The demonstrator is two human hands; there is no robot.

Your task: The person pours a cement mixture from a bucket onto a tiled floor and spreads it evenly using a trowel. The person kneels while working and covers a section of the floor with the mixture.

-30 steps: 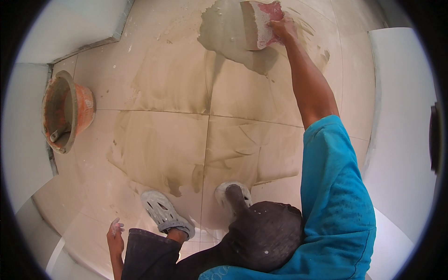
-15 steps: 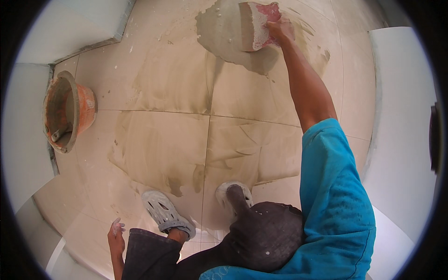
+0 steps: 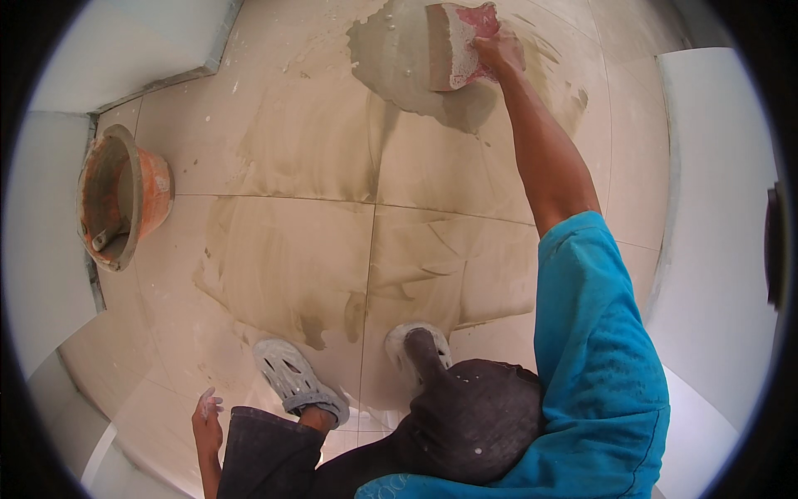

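Observation:
At the top of the head view, my right hand [image 3: 499, 54] is closed around the red grip of a broad grout spreader [image 3: 453, 48]. Pale dried residue coats the spreader, and its wide brown blade rests against a wet pool of grey-green grout [image 3: 391, 62] on the tiles. My right arm is stretched far forward. Down at the lower left, beside my dark trouser leg, my left hand [image 3: 208, 420] hangs with loosely bent fingers and whitened fingertips. Nothing shows in it.
An orange mortar-crusted bucket [image 3: 154, 195] stands at the left wall with a tool handle inside. Smeared grout film covers the beige floor tiles [image 3: 291, 224] and their joints. My grey clogs [image 3: 287, 370] are on the tiles. White walls [image 3: 719, 183] bound both sides.

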